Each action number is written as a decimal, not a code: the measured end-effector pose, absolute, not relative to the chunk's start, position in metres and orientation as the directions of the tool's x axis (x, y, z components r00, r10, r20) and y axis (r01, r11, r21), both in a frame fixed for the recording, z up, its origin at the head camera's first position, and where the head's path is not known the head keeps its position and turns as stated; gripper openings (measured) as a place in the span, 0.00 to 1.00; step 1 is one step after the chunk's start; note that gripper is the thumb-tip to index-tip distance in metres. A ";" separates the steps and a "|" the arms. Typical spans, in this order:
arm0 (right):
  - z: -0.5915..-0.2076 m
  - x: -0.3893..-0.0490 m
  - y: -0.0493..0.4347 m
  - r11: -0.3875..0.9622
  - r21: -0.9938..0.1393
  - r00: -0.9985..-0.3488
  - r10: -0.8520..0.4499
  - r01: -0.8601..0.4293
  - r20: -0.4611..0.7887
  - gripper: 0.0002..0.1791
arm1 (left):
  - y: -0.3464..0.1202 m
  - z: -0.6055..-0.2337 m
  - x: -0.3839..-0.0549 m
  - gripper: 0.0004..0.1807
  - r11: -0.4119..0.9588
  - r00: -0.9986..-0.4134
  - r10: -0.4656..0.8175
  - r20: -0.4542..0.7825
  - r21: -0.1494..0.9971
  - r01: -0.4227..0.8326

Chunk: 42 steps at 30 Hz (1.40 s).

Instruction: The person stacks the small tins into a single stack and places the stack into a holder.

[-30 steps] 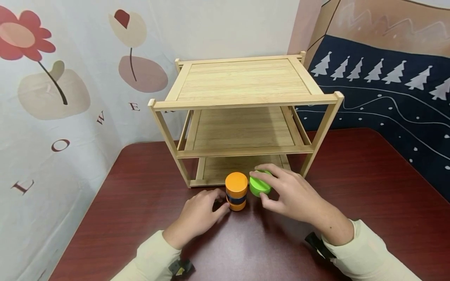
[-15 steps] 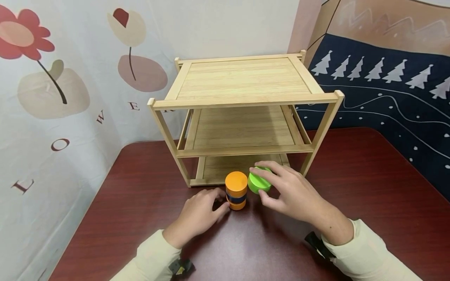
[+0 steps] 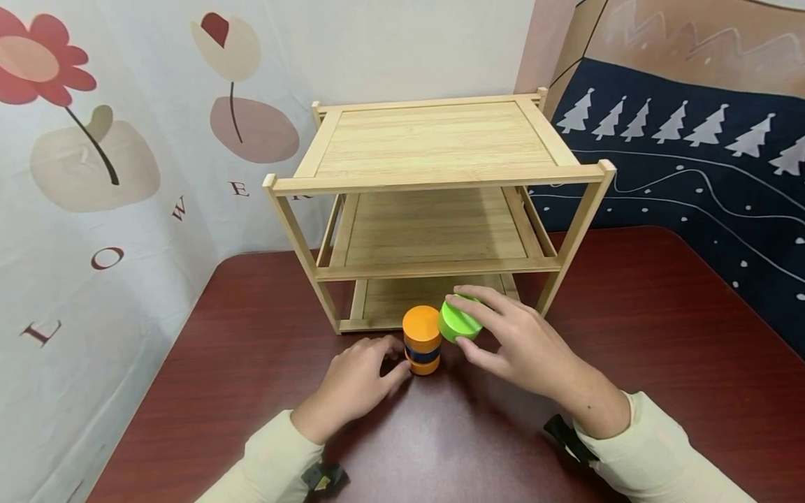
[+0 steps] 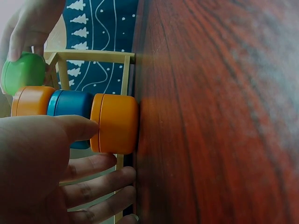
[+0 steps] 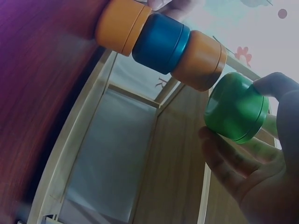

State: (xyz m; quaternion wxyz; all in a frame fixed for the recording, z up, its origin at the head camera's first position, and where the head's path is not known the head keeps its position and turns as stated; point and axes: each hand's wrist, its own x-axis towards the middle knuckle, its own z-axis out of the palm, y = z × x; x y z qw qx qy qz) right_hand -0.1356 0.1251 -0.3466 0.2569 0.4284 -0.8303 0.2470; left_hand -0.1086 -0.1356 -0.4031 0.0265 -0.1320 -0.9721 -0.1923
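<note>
Three small round lidded jars stand stacked on the table: a lower orange jar [image 4: 119, 123], a dark blue jar [image 5: 161, 43] and an upper orange jar [image 3: 421, 325]. My right hand [image 3: 525, 346] holds a green jar [image 3: 458, 321] tilted between thumb and fingers, close to the right of the upper orange jar. Beside the stack's left side lies my left hand [image 3: 357, 377]. Its thumb [image 4: 77, 126] touches around the lower orange jar's upper edge, while its other fingers [image 4: 100, 186] extend loosely along the far left side.
A three-tier wooden shelf [image 3: 440, 183] stands right behind the stack, its lowest board [image 3: 402, 299] near table level. The dark red table [image 3: 251, 307] reaches past it on both sides. Printed cloths [image 3: 409, 42] hang behind.
My right hand has lifted the green jar slightly and brought it left, nearer the upper orange jar, tilting it more. My left hand and the stack have stayed in place.
</note>
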 end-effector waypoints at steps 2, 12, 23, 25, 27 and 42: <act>-0.347 -0.136 0.125 0.505 -0.194 -0.499 -0.583 -0.841 0.642 0.27 | -0.136 -0.403 -0.109 0.15 0.892 -0.964 0.245 0.102 0.366 0.266; -0.348 -0.137 0.122 0.501 -0.200 -0.494 -0.567 -0.842 0.660 0.24 | -0.138 -0.402 -0.109 0.15 0.891 -0.963 0.247 0.111 0.366 0.270; -0.347 -0.135 0.121 0.515 -0.187 -0.492 -0.557 -0.837 0.669 0.24 | -0.136 -0.402 -0.108 0.14 0.885 -0.962 0.254 0.101 0.378 0.273; -0.346 -0.134 0.120 0.513 -0.197 -0.496 -0.551 -0.836 0.671 0.24 | -0.136 -0.402 -0.108 0.14 0.883 -0.961 0.256 0.103 0.379 0.276; -0.345 -0.134 0.119 0.509 -0.206 -0.499 -0.546 -0.836 0.673 0.24 | -0.136 -0.402 -0.108 0.14 0.883 -0.960 0.258 0.104 0.378 0.278; -0.339 -0.136 0.111 0.519 -0.182 -0.496 -0.567 -0.835 0.657 0.27 | -0.137 -0.403 -0.108 0.14 0.885 -0.958 0.263 0.111 0.367 0.285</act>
